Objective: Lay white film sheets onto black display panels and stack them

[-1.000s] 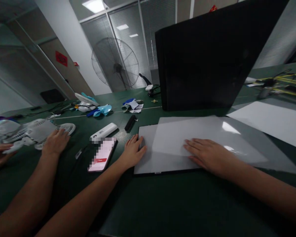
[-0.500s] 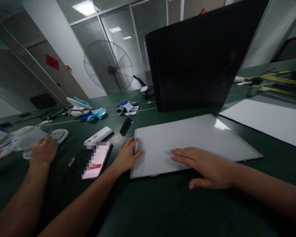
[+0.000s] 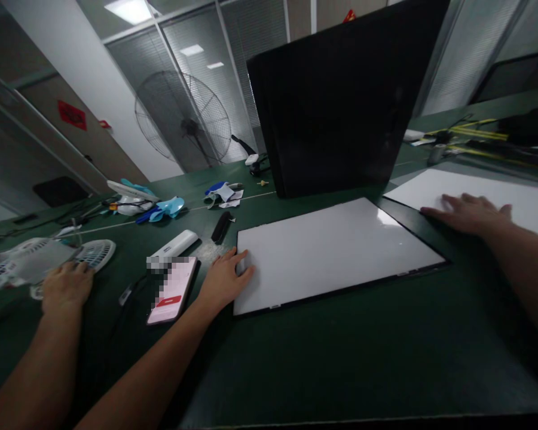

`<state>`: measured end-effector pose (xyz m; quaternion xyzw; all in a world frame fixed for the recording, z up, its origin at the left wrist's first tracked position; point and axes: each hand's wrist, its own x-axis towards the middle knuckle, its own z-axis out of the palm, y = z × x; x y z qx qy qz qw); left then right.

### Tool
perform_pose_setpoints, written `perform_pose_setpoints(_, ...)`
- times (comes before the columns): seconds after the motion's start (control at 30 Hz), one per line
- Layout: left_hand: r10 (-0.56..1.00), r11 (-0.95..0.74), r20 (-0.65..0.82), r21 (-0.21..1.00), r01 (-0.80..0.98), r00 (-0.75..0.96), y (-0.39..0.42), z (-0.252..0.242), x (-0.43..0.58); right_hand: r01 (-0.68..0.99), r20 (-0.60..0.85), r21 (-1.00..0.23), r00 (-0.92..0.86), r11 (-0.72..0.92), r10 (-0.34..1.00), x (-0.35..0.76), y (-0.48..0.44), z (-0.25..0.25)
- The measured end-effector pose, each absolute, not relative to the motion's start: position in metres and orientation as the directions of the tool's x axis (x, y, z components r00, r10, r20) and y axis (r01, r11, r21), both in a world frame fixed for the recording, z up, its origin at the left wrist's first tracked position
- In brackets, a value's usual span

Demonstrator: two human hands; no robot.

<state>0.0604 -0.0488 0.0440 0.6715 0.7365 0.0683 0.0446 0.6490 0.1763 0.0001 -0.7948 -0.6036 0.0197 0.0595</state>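
A flat white panel [image 3: 314,251] with a thin dark rim lies on the green table in front of me. My left hand [image 3: 226,278] rests at its left edge, thumb and fingers apart, the fingertips touching the panel. Farther right, my right hand [image 3: 473,214] is over a second white sheet [image 3: 531,203], fingers spread and holding nothing. Whether the right fingers press on that sheet or hover just above it, I cannot tell.
Behind the panel stands a large black screen [image 3: 336,113]. On the left are a phone [image 3: 174,292], a white power bank [image 3: 174,246] and a black object [image 3: 222,227]. Another person's hand [image 3: 67,283] is at white fan parts [image 3: 96,254]. Yellow-edged strips [image 3: 475,132] lie back right.
My right hand has left the white panel and moved right and away from me, over the second sheet. My left hand stays at the panel's left edge. The view has shifted slightly.
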Motion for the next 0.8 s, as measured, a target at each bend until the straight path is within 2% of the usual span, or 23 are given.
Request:
perform_pose_setpoints(0.2, 0.993, 0.102, 0.034, 0.172, 0.98, -0.109, -0.047, 0.04, 0.059, 0.939, -0.009, -0.133, 0.318, -0.316, 0.948, 0.639, 0.181, 0.001)
perform_pose_setpoints(0.43, 0.993, 0.095, 0.053, 0.208, 0.974, -0.108, -0.046, 0.037, 0.055, 0.954, 0.021, -0.124, 0.276, -0.271, 0.961, 0.629, 0.166, 0.006)
perform_pose_setpoints(0.67, 0.993, 0.11, 0.021, 0.2, 0.974, -0.116, -0.047, 0.041, 0.058, 0.971, 0.002, -0.015, 0.24, -0.239, 0.971, 0.598, 0.147, 0.026)
perform_pose_setpoints(0.8, 0.994, 0.104, 0.012, 0.207, 0.973, -0.109, -0.047, 0.042, 0.058, 0.986, 0.029, 0.058, 0.155, -0.157, 0.987, 0.585, 0.141, 0.041)
